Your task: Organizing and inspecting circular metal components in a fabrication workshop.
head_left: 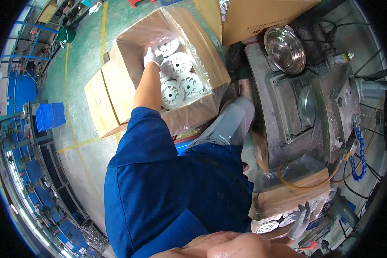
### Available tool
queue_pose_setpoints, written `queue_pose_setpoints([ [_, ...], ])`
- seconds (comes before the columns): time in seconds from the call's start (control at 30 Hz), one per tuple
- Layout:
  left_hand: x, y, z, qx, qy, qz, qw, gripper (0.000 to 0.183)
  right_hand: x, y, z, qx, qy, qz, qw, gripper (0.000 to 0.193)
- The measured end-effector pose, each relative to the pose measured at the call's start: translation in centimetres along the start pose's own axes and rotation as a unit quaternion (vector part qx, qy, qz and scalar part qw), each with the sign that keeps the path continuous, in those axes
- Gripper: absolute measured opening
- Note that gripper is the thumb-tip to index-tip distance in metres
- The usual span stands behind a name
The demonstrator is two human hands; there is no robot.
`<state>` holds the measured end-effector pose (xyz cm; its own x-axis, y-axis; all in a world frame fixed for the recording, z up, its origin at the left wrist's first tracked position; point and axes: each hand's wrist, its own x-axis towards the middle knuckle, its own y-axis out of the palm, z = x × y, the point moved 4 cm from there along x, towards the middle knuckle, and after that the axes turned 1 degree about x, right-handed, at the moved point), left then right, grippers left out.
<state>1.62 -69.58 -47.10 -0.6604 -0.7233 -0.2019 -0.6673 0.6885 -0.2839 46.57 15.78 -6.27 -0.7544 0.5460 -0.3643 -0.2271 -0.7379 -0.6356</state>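
My left hand (153, 57), in a white glove, reaches into a plastic-lined cardboard box (208, 56). Its fingers close at the rim of a pale disc (166, 71); some of them are hidden. Around it lie several round white metal discs with cut-out slots and a centre hole, such as one disc (173, 94) on the near side. Far to the lower right, my right hand (303, 215), in a grey glove, has its fingers apart above a second plastic-lined box (288, 195). Similar slotted discs (268, 227) lie in that box, beside the hand.
To my right stands a machine with a grey metal bed (284, 112) and a round fixture (306, 106). A shiny steel bowl (285, 50) rests at its far end. A yellow hose (292, 185) crosses near the second box. A blue bin (50, 116) stands at the left.
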Motion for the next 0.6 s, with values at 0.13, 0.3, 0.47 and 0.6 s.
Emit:
queue_pose_setpoints([
  [0.13, -7.1, 7.6, -5.6, -0.260, -0.266, 0.047, 0.927, 0.054, -4.6, 0.3, 1.1, -0.010, 0.061, -0.036, 0.997, 0.055],
  [0.3, -3.3, 5.4, -4.5, -0.333, -0.291, -0.010, 0.897, 0.041, -3.2, 1.7, 2.4, -0.035, 0.075, -0.030, 0.996, 0.056],
  [0.47, -3.9, 8.5, -7.7, -0.158, -0.352, 0.118, 0.915, 0.025, -2.5, 2.4, 4.1, -0.047, 0.041, -0.021, 0.998, 0.051],
  [0.6, 0.4, 7.4, -4.5, -0.030, -0.247, 0.102, 0.963, 0.017, 0.5, 3.3, 6.1, -0.041, 0.031, 0.012, 0.999, 0.051],
])
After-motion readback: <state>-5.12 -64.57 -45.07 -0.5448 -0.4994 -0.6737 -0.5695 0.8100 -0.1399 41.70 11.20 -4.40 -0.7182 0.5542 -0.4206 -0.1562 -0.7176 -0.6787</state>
